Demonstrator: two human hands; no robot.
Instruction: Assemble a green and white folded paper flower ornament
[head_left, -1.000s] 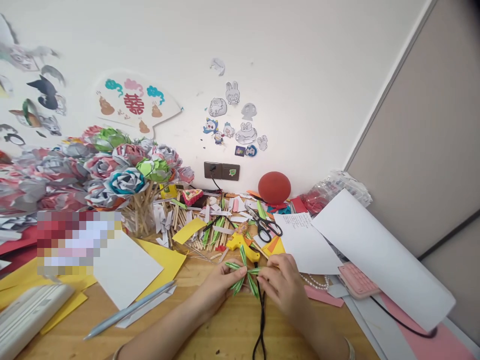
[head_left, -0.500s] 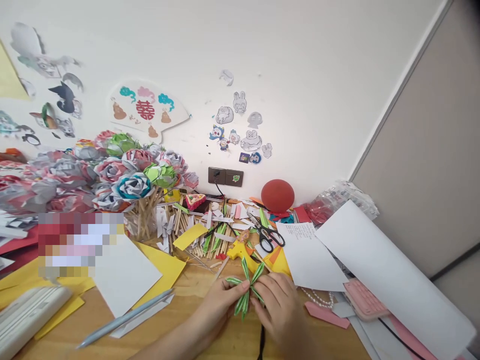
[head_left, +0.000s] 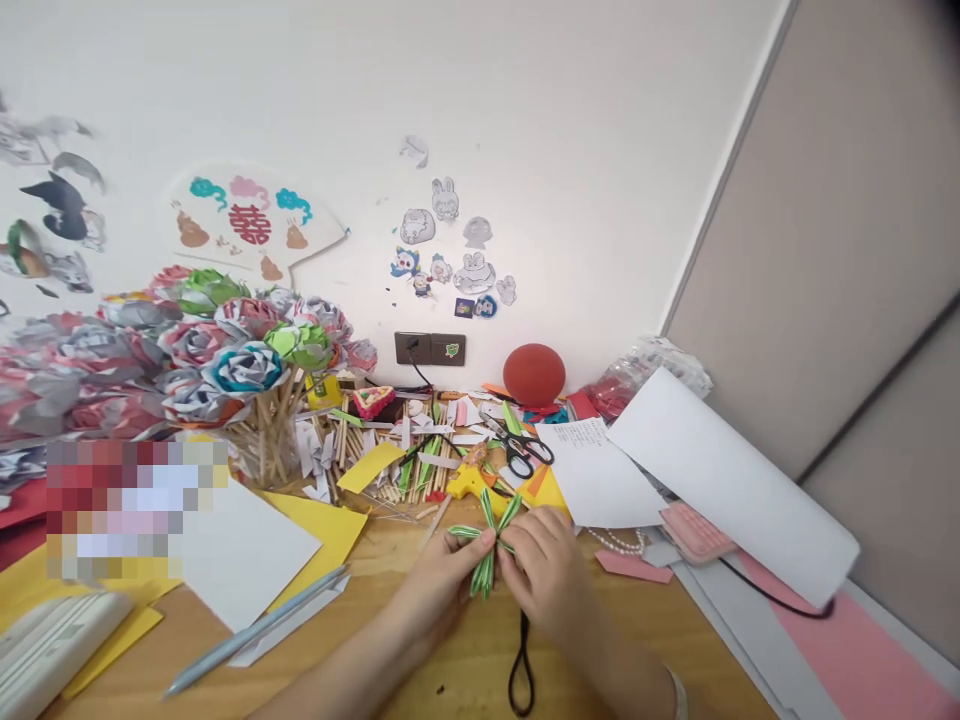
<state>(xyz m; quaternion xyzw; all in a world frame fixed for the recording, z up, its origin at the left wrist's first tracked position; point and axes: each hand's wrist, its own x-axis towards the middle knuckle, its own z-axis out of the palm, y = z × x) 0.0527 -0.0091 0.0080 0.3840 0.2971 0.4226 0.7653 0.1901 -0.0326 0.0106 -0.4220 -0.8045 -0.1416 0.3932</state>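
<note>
Between my hands is a small green-and-white striped folded-paper piece [head_left: 484, 572], its narrow loops fanning out like petals. My left hand [head_left: 444, 572] pinches it near the centre, thumb on top. From the other side, the fingers of my right hand [head_left: 541, 560] are closed at its middle and partly cover the right-hand loops. Below the hands, a black cord loop [head_left: 522, 665] hangs down over the wooden table [head_left: 435, 660]. Just beyond the piece lie a yellow glue gun [head_left: 469, 482] and black-handled scissors [head_left: 527, 455].
Paper flowers [head_left: 247, 368] on sticks stand at the back left. A white sheet [head_left: 240, 550], yellow paper [head_left: 322, 525] and a blue pen [head_left: 255, 632] lie left. To the right are a rolled white sheet [head_left: 735, 490], a pink keypad-like object [head_left: 697, 532] and a red balloon-like ball [head_left: 534, 374].
The view has swung right, so the scene sits further left. Both hands stay on the striped paper piece, the right fingers drawn closer to its centre. More of the black cord loop shows.
</note>
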